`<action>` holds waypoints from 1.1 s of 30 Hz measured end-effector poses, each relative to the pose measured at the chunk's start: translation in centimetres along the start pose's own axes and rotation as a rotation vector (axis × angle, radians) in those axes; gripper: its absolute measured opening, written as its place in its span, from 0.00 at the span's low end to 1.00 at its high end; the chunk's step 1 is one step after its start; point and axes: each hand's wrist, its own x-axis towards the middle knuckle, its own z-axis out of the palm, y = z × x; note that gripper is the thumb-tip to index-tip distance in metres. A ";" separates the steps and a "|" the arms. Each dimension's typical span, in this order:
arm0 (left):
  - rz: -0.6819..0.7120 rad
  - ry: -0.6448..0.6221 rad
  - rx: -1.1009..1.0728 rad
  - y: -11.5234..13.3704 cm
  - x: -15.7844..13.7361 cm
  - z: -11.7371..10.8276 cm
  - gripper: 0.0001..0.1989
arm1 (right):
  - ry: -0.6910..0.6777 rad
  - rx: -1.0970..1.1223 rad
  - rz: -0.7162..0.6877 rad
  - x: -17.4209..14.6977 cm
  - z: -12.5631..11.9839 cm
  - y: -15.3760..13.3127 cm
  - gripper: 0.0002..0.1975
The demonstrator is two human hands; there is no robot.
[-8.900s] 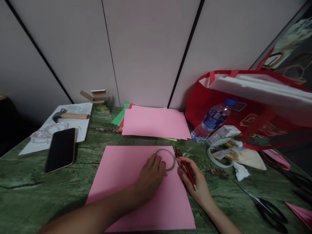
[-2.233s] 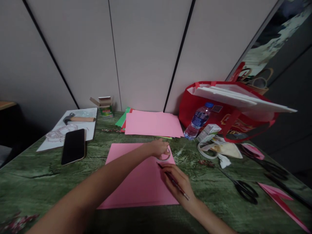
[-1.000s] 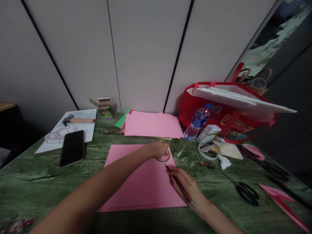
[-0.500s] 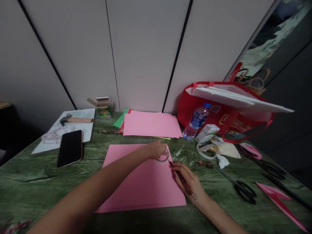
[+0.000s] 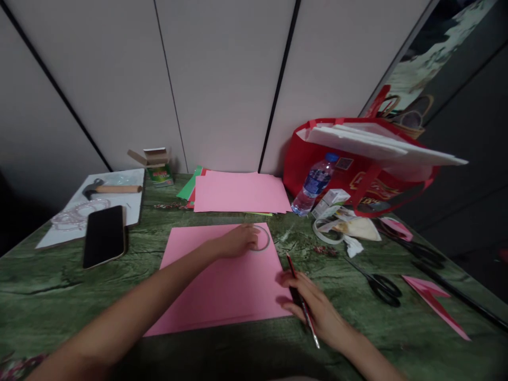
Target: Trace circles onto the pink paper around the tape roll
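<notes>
A sheet of pink paper lies flat in front of me. My left hand reaches across it, fingers curled at the left edge of a thin grey ring. This ring rests flat near the paper's upper right corner; its left part is hidden by the fingers. My right hand is off the paper's right edge and holds a dark red pencil, its tip pointing up and away from the sheet.
Behind lies a stack of pink sheets. A phone and a hammer are on the left. A water bottle, a red bag, scissors and a folded pink piece are on the right.
My right hand has drawn back from the ring and the paper's edge toward me, taking the pencil with it. My left hand has shifted to the ring's left side. The whole view has shifted slightly.
</notes>
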 end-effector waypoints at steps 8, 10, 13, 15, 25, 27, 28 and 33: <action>-0.059 0.190 -0.178 0.5 -1.6 1.5 0.04 | -0.082 0.057 0.067 -0.2 -0.6 0.1 0.20; -0.098 0.236 -0.160 1.2 -1.8 1.3 0.05 | -0.083 0.064 0.074 -0.2 -0.6 0.1 0.19; -0.119 0.285 -0.139 3.0 -2.8 1.1 0.03 | -0.086 0.066 0.084 -0.4 -0.6 0.2 0.21; -0.092 0.282 -0.117 4.7 -3.8 1.3 0.03 | -0.087 0.068 0.088 -0.5 -0.5 0.3 0.21; 0.033 0.132 0.044 9.0 -6.5 4.0 0.06 | -0.057 0.136 0.150 -0.7 -0.5 0.7 0.20; 0.040 0.141 0.032 8.9 -6.3 4.2 0.07 | -0.051 0.163 0.173 -0.7 -0.5 0.7 0.19; 0.041 0.146 0.024 8.9 -6.3 4.3 0.06 | -0.045 0.172 0.185 -0.7 -0.6 0.6 0.19; 0.027 0.160 0.024 9.3 -6.1 3.9 0.05 | 0.009 0.263 0.278 -0.4 -1.0 0.5 0.15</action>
